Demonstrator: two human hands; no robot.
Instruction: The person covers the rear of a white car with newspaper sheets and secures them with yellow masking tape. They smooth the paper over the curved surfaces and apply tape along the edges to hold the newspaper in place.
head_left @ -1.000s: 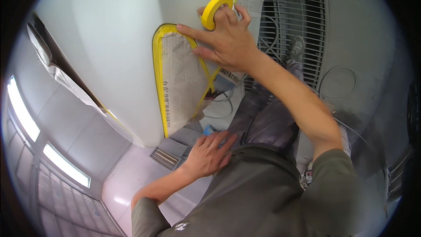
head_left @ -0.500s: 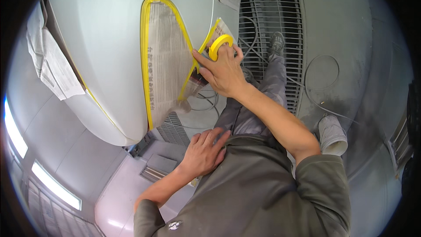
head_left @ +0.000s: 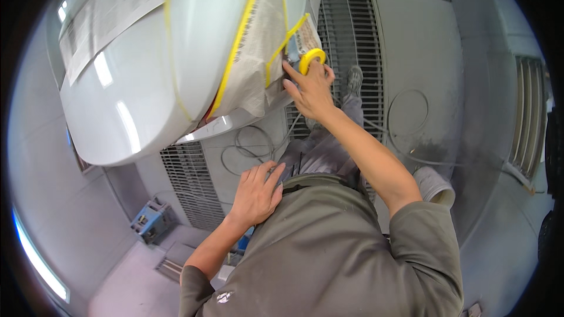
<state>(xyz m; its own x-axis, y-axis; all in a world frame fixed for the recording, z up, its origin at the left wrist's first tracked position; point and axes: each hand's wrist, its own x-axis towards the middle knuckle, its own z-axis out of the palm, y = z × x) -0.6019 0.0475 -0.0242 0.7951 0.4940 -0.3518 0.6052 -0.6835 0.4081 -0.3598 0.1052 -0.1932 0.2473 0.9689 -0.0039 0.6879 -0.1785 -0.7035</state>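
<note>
My right hand (head_left: 313,93) grips a roll of yellow masking tape (head_left: 312,54). Its index finger and thumb reach to the edge of the newspaper (head_left: 256,70) that covers part of a pale, glossy car body (head_left: 132,97). Yellow tape strips border this paper, and a smaller taped scrap of printed paper (head_left: 306,36) shows just beyond the roll. At my waist, my left hand (head_left: 254,195) lies against the front of my clothes, its fingers stretched out, holding nothing.
More newspaper (head_left: 120,12) covers the body's far left. Floor gratings (head_left: 191,179) and a looped hose (head_left: 409,118) lie below. A whitish bucket-like container (head_left: 436,186) stands at right, a blue box-shaped device (head_left: 151,221) at lower left.
My view has shifted, bringing more of the glossy body and the blue device into sight. The right hand still holds the tape roll; the left stays at my waist.
</note>
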